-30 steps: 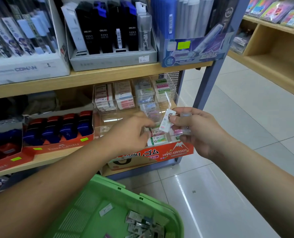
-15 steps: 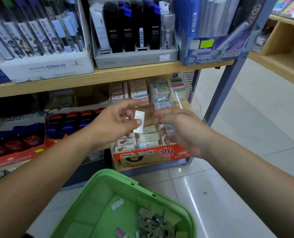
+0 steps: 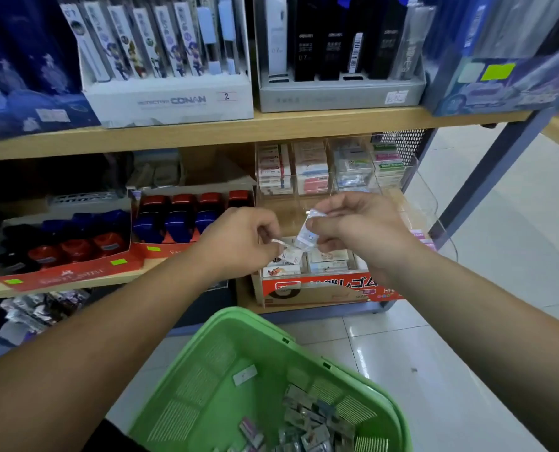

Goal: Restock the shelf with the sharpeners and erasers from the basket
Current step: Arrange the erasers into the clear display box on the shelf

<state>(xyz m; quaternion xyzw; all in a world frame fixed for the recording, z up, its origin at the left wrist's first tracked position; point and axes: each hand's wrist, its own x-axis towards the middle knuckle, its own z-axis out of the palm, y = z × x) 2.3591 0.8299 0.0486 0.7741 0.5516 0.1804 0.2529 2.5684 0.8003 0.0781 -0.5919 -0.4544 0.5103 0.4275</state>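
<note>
White printed eraser; clear packet, perhaps another.

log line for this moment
left hand: pinches wrapped eraser | right hand: holds clear packet | basket: items remain | both near eraser box

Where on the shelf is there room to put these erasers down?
The clear tray has a front row, between the stacked erasers behind and the orange box in front, that looks bare. The back row and orange box are packed.
</note>
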